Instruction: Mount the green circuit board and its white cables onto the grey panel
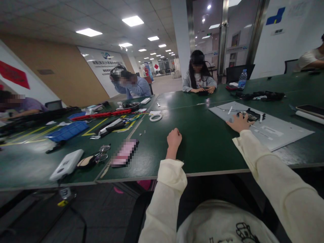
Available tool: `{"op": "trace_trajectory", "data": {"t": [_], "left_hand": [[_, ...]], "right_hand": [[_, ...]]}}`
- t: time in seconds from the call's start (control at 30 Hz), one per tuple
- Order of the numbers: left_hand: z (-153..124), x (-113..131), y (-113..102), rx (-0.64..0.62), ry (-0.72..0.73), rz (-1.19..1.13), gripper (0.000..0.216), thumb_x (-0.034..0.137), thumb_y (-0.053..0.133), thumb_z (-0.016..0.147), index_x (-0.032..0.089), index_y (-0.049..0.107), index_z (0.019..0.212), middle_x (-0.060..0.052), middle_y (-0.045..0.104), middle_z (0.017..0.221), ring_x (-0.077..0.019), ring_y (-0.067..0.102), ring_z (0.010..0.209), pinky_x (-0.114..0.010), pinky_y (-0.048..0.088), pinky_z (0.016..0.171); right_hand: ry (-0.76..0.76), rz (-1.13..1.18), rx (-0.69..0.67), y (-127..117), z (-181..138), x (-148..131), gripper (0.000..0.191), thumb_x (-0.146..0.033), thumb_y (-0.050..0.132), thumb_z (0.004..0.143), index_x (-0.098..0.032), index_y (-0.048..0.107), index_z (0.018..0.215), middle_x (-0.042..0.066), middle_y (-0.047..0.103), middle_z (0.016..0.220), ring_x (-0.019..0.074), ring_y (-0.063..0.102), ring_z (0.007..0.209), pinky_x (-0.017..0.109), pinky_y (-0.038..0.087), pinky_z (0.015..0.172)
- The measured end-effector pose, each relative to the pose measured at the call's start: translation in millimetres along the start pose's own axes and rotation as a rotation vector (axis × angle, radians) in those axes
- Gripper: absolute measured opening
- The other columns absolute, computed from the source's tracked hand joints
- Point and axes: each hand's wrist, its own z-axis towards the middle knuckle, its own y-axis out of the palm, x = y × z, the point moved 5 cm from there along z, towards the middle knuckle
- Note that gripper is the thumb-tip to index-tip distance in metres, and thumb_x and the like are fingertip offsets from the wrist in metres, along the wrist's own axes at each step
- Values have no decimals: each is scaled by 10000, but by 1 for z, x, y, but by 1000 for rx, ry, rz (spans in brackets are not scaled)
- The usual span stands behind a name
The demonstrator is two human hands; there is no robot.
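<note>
My left hand (174, 139) rests on the dark green table (202, 148) as a loose fist with nothing visible in it. My right hand (239, 122) reaches forward onto a grey sheet (278, 135) and lies with its fingers on a small black device (249, 116). Whether it grips the device or only touches it is not clear. A white pen-like piece (230, 110) lies on the sheet just beyond the hand.
A phone (124, 153), glasses (101, 153) and a white box (67, 164) lie at the near left. A tape ring (155, 117), a blue tray (67, 131) and a red bar (103, 114) sit farther off. Several people sit around the table; a water bottle (242, 79) stands at the back.
</note>
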Motion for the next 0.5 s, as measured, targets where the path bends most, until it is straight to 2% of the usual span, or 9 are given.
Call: {"op": "trace_trajectory", "data": {"t": [0.17, 0.5], "left_hand": [[0, -1, 0, -17, -14, -7, 127, 203, 459, 912, 203, 576, 962, -86, 656, 980, -197, 618, 907, -280, 435, 732], [0, -1, 1, -25, -22, 33, 133, 197, 458, 918, 206, 563, 999, -82, 649, 1010, -201, 617, 947, -286, 440, 769]], "right_hand": [[43, 30, -44, 5, 5, 4, 793, -705, 288, 844, -171, 482, 1396, 221, 275, 1508, 495, 120, 1383, 784, 131, 968], [142, 32, -42, 3, 10, 9, 782, -693, 283, 851, -168, 482, 1395, 211, 274, 1521, 473, 68, 1403, 790, 101, 974]]}}
